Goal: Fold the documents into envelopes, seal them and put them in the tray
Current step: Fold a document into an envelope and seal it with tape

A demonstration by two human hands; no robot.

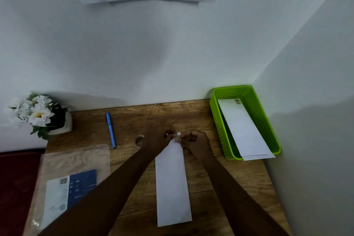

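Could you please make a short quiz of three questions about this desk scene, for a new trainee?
1. True or false: the green tray already holds white envelopes.
2. Multiple choice: where is the blue pen? A) inside the tray; B) on the table, to the left of the hands; C) under the plastic sleeve.
3. Fill in: both the left hand and the right hand work at the far ___ of the long white envelope.

Key:
1. True; their near ends stick out over the tray's rim.
2. B.
3. End; the fingers pinch a small piece there, apparently tape.
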